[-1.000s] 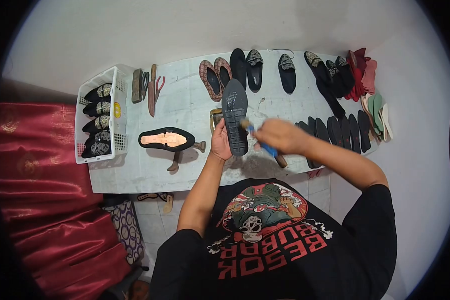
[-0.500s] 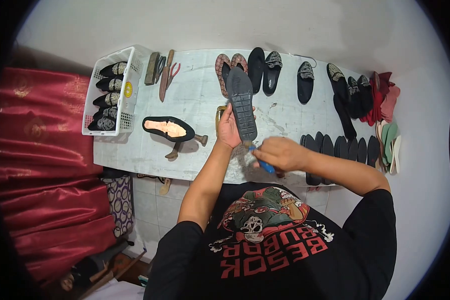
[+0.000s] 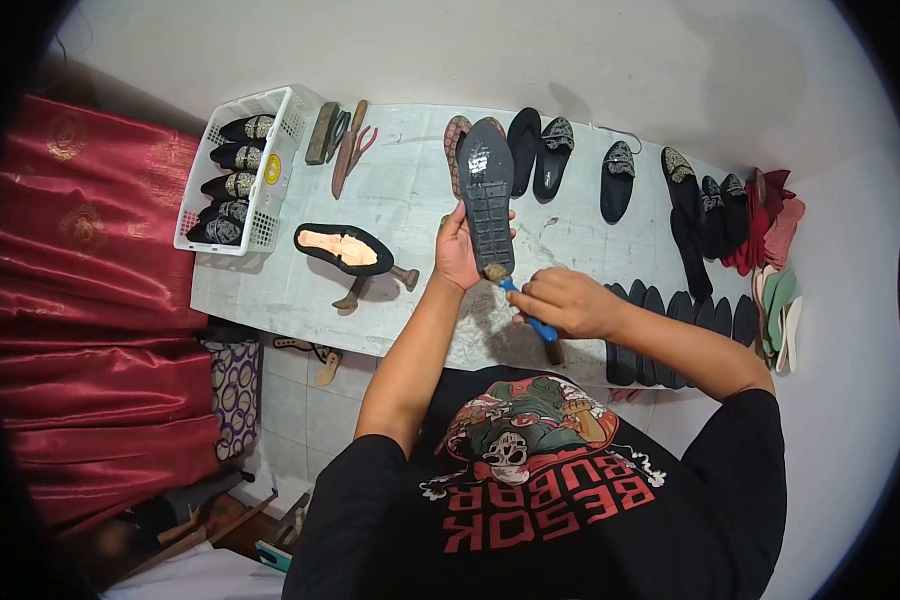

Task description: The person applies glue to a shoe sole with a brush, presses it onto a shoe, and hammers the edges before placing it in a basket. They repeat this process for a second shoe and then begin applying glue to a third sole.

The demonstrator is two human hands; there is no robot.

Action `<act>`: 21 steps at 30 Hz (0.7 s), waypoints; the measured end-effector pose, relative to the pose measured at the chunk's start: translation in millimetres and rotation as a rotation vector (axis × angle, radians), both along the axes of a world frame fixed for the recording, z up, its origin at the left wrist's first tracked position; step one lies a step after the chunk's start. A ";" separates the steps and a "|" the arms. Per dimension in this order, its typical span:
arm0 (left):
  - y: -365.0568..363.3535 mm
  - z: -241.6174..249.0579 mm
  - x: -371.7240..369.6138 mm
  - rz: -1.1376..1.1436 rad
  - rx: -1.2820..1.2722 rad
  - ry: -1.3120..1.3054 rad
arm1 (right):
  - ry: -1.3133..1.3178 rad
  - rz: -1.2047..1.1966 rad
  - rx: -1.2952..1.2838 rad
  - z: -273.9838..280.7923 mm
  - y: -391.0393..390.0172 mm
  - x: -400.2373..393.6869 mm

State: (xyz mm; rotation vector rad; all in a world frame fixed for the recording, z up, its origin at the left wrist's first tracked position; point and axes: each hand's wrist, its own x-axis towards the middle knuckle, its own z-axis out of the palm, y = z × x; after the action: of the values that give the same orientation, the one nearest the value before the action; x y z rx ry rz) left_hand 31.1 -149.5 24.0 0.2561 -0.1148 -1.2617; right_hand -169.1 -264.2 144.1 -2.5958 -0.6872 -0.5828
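Observation:
A black shoe sole (image 3: 488, 185) is gripped in my left hand (image 3: 456, 250), its patterned side facing me. The forepart of the sole looks wet and shiny. My right hand (image 3: 568, 303) is closed on a blue-handled brush (image 3: 532, 318), whose bristles are at the sole's heel end. Just behind the sole, a pair of brown patterned sandals (image 3: 453, 150) lies partly hidden. To the left of my left hand, a black shoe upper (image 3: 345, 250) with a pale inside rests on a metal stand (image 3: 404, 279).
On the table (image 3: 270, 300), a white crate (image 3: 270, 200) holds several decorated shoes. Pliers (image 3: 362, 142) and other tools lie beside it. Along the back stand black shoes (image 3: 618, 180). Several dark soles (image 3: 680, 312) line the right front, near green and white insoles (image 3: 780, 305).
The brush is now turned so its bristles show at the sole's heel end. The sole's forepart catches the light and shines. My head view has shifted slightly.

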 end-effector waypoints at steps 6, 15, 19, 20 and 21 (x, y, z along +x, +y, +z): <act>-4.2 5.1 -11.1 -0.055 -0.007 0.052 | -0.081 -0.162 0.002 28.0 -15.3 25.3; 5.5 -10.5 -8.9 0.121 0.051 0.039 | 0.162 0.103 0.086 4.9 19.5 -16.9; 70.9 -32.3 -26.7 -0.067 0.133 0.012 | 0.171 -0.100 0.289 6.8 1.3 -27.0; 91.3 -34.7 -35.1 -0.104 0.170 0.047 | 0.153 -0.235 0.422 -7.0 -3.6 -25.7; 111.4 -35.3 -43.0 -0.150 0.209 0.083 | 0.134 -0.379 0.556 -22.2 -5.5 -22.2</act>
State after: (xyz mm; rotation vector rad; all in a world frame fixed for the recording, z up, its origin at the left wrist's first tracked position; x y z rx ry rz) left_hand -11.9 -38.1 -11.4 0.3798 0.0714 -1.4335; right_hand -191.3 -269.8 121.9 -2.2071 0.0273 -0.5985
